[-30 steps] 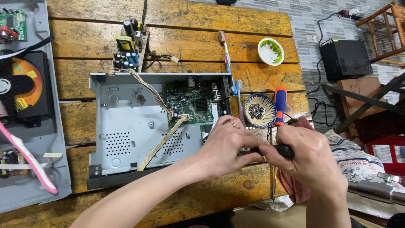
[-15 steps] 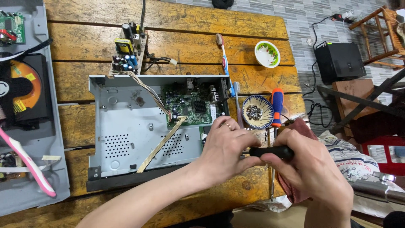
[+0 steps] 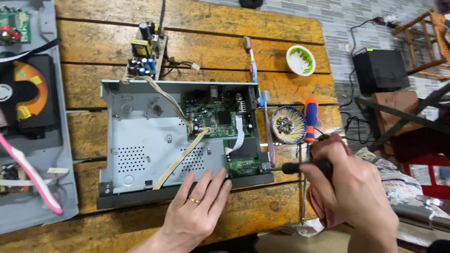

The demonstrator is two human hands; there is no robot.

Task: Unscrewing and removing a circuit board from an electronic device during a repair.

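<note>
An opened grey metal device chassis [image 3: 140, 140] lies on the wooden table [image 3: 201, 28], with a green circuit board [image 3: 218, 115] inside and a small green board [image 3: 243, 165] at its front right corner. My left hand [image 3: 194, 213] rests flat with spread fingers on the chassis's front edge, holding nothing. My right hand [image 3: 351, 187] grips a black-handled screwdriver [image 3: 304, 167] whose tip points left at the chassis's right front corner.
A patterned bowl of screws [image 3: 287, 124] and an orange-and-blue screwdriver [image 3: 310, 119] sit right of the chassis. A power board [image 3: 144, 51], two toothbrushes [image 3: 251, 61], a small white bowl [image 3: 300, 60], and another opened device [image 3: 28, 117] on the left surround it. A black speaker [image 3: 379, 70] stands on the floor.
My left hand let go of the screwdriver and moved down-left to lie flat on the chassis front. My right hand now holds the screwdriver alone, tip toward the chassis corner.
</note>
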